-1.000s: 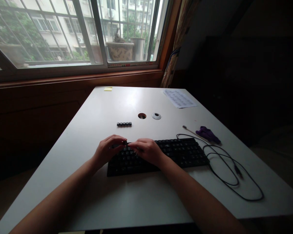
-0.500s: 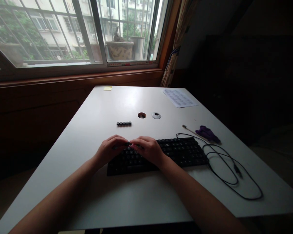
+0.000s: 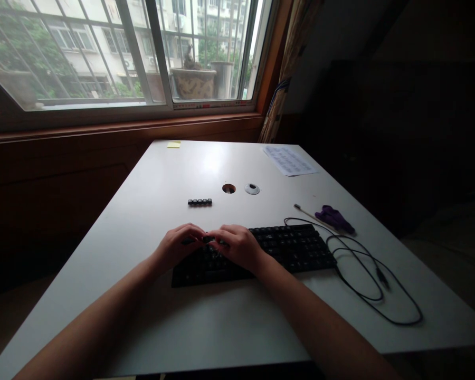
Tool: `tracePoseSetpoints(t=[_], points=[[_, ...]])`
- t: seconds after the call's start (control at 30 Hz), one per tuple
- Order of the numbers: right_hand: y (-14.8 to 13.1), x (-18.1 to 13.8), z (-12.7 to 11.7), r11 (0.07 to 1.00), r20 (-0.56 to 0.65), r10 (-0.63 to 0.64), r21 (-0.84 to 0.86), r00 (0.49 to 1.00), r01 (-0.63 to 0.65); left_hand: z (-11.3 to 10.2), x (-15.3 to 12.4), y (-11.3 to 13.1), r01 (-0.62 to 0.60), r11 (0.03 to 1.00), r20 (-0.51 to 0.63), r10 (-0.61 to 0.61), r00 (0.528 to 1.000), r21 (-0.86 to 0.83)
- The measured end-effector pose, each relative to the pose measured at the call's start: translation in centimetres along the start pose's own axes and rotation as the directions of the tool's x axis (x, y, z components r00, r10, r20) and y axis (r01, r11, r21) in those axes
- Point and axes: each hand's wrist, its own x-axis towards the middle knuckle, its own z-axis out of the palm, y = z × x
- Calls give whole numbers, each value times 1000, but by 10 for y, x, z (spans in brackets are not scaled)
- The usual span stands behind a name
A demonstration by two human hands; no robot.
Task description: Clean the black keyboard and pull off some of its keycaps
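A black keyboard [image 3: 293, 248] lies on the white table [image 3: 206, 327], its cable [image 3: 364, 279] looping off to the right. My left hand [image 3: 178, 247] and my right hand [image 3: 237, 247] rest over the keyboard's left end, fingers curled and fingertips meeting at its top edge. Between the fingertips shows a small dark piece, too small to name. A short row of loose black keycaps [image 3: 200, 202] lies on the table beyond the hands.
A round cable hole [image 3: 228, 188] and its white cap [image 3: 252, 189] sit behind the keycaps. A thin stick [image 3: 306, 212] and a purple cloth [image 3: 334, 218] lie at right, a printed sheet [image 3: 288, 160] and yellow note [image 3: 173, 144] farther back. Window and curtain stand behind.
Both hands have stayed over the keyboard's left end; the fingertips have closed together slightly and dropped a little towards the keys. Nothing else on the table has moved.
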Motion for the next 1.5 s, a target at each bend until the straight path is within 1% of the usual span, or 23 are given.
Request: tracePoseSetpoints(t=[0.13, 0.27, 0.4, 0.47, 0.53, 0.6, 0.67, 0.77, 0.9, 1.07, 1.27, 1.5], points=[[4, 2, -3, 999, -28, 40, 5, 999, -40, 0, 1, -1, 17, 999, -26, -16, 1000, 29], [17, 15, -19, 993, -34, 118, 22, 992, -118, -1, 2, -3, 33, 990, -36, -29, 999, 139], [40, 39, -37, 979, 42, 203, -1, 978, -203, -3, 2, -7, 36, 977, 17, -41, 999, 210], [54, 53, -42, 963, 109, 270, -33, 957, -268, -5, 2, -10, 53, 974, 22, -59, 998, 220], [70, 65, -42, 938, 182, 345, -81, 921, -336, -6, 1, -13, 65, 975, 20, -71, 997, 214], [86, 75, -38, 913, 258, 407, -138, 876, -383, -6, 0, -16, 76, 976, 27, -83, 996, 205], [100, 83, -31, 897, 309, 441, -178, 842, -405, -6, -1, -18, 87, 975, 35, -96, 995, 205], [116, 90, -21, 887, 340, 462, -196, 819, -418, -6, -1, -18, 117, 969, 44, -129, 991, 218], [123, 95, -10, 877, 340, 480, -205, 809, -434, -7, 0, -16, 140, 966, 55, -155, 986, 219], [126, 97, -4, 886, 350, 463, -169, 814, -431, -7, 0, -15, 138, 967, 61, -154, 986, 212], [131, 92, -3, 891, 346, 450, -113, 823, -439, -6, 1, -14, 141, 969, 60, -156, 986, 201], [131, 91, 1, 896, 330, 441, -113, 835, -429, -7, 2, -12, 131, 972, 70, -147, 987, 193]])
